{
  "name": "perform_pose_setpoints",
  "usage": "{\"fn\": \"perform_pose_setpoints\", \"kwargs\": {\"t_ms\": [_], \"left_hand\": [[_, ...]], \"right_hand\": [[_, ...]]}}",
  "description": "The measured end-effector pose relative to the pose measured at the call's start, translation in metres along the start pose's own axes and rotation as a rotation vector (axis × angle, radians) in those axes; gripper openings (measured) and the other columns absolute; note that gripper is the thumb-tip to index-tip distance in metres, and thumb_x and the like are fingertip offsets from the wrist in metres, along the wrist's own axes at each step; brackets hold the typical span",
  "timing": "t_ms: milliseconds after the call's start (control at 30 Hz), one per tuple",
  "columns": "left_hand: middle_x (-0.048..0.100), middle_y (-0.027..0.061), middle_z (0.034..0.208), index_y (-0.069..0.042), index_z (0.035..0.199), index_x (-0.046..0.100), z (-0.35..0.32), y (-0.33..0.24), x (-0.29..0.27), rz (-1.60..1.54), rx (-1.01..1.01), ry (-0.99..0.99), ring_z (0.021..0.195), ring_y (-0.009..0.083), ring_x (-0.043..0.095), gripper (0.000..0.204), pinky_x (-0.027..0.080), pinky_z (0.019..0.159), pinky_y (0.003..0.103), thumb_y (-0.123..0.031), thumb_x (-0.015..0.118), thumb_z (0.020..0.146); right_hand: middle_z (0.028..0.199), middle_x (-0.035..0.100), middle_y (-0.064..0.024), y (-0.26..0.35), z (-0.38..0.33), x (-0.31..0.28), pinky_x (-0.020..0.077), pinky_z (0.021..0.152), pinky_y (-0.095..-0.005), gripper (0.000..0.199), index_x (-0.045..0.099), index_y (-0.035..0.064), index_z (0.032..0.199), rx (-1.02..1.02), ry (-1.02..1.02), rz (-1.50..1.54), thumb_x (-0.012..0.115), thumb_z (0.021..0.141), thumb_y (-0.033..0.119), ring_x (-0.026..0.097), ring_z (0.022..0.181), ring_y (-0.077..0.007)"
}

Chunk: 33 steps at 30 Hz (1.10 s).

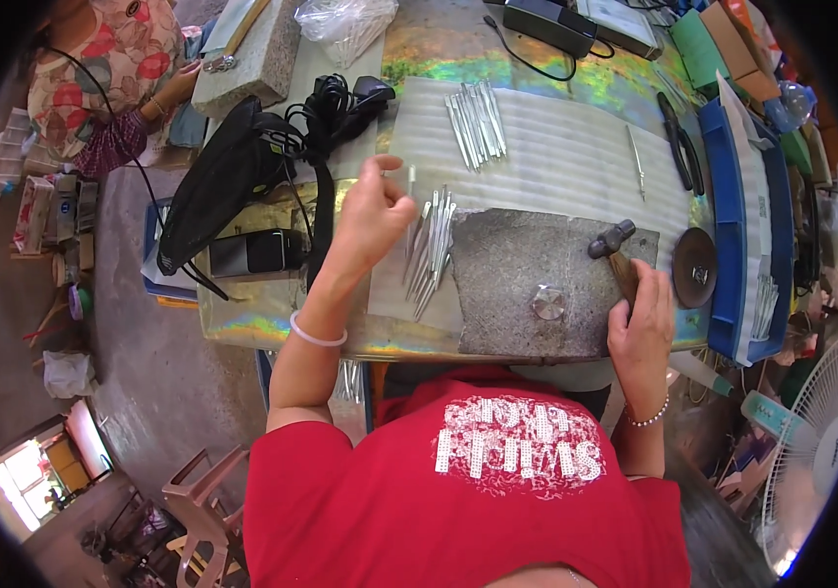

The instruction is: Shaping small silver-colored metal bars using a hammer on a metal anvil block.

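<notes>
My left hand (372,218) hovers over the left part of the table, its fingers bent, with a gap between the upper finger and those below. A slim rod with a pale tip (411,178) shows beside its fingertips, apart from them as far as I can see. My right hand (642,316) is wrapped round the wooden handle of a small hammer (612,239), whose dark metal head points away from me. Below the hammer lies a flat grey stone slab (502,265), bearing a shiny round metal piece (548,302). Just left of the slab is a loose bunch of thin metal rods (432,250).
More metal rods (478,125) lie on the white foam sheet (546,147). Pliers (680,147), a dark disc (693,268) and a blue tray (726,294) line the right side. A black bag (233,176) lies left; another person's hand (182,83) rests near a stone block (247,73).
</notes>
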<state>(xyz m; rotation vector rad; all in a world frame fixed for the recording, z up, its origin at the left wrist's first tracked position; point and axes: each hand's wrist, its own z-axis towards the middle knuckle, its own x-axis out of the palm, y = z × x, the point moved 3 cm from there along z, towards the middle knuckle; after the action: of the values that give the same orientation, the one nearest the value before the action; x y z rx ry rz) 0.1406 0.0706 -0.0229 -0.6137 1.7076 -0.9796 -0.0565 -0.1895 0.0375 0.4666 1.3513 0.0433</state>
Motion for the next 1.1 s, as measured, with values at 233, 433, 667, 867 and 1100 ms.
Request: {"fn": "perform_pose_setpoints", "kwargs": {"t_ms": [233, 433, 667, 867, 1100], "left_hand": [[0.060, 0.0095, 0.090, 0.006, 0.119, 0.048, -0.060, -0.039, -0.017, -0.569, 0.029, -0.122, 0.075, 0.0192, 0.064, 0.036, 0.053, 0.066, 0.028, 0.001, 0.053, 0.084], [0.054, 0.0127, 0.101, -0.001, 0.111, 0.044, -0.102, -0.066, 0.021, -0.564, 0.317, -0.100, 0.081, 0.0231, 0.064, 0.030, 0.055, 0.073, 0.034, 0.010, 0.052, 0.085], [0.058, 0.0160, 0.094, 0.000, 0.104, 0.043, -0.106, -0.072, 0.068, -0.461, 0.521, 0.021, 0.088, 0.0264, 0.062, 0.033, 0.052, 0.080, 0.035, 0.019, 0.052, 0.077], [0.064, 0.0139, 0.093, 0.000, 0.099, 0.053, -0.107, -0.075, 0.072, -0.166, 0.512, -0.002, 0.084, 0.0239, 0.061, 0.029, 0.049, 0.074, 0.031, 0.017, 0.054, 0.076], [0.064, 0.0133, 0.093, 0.001, 0.098, 0.058, -0.108, -0.073, 0.076, -0.065, 0.505, 0.060, 0.082, 0.0239, 0.060, 0.025, 0.047, 0.075, 0.030, 0.014, 0.054, 0.078]], "right_hand": [[0.087, 0.054, 0.0013, -0.038, -0.033, -0.007, 0.0388, 0.062, -0.0194, 0.019, 0.050, 0.0027, 0.110, 0.191, -0.156, 0.651, 0.047, 0.091, 0.003, 0.046, 0.071, -0.0038], [0.068, 0.057, -0.0031, -0.077, -0.026, -0.014, 0.0388, 0.053, -0.0230, 0.012, 0.058, 0.0011, 0.096, 0.418, -0.250, 0.672, 0.056, 0.085, 0.004, 0.048, 0.059, -0.0066], [0.065, 0.059, -0.0093, -0.160, -0.025, -0.036, 0.0434, 0.056, -0.0278, 0.017, 0.061, -0.0025, 0.090, 0.560, -0.309, 0.314, 0.059, 0.080, 0.011, 0.055, 0.058, -0.0135], [0.071, 0.062, -0.0176, -0.186, -0.003, -0.021, 0.0477, 0.062, -0.0344, 0.018, 0.060, -0.0039, 0.087, 0.491, -0.190, 0.222, 0.060, 0.076, 0.011, 0.063, 0.067, -0.0291], [0.073, 0.060, -0.0230, -0.194, 0.014, -0.013, 0.0472, 0.062, -0.0401, 0.017, 0.057, -0.0047, 0.079, 0.419, -0.087, 0.032, 0.057, 0.075, 0.012, 0.061, 0.070, -0.0379]]}}
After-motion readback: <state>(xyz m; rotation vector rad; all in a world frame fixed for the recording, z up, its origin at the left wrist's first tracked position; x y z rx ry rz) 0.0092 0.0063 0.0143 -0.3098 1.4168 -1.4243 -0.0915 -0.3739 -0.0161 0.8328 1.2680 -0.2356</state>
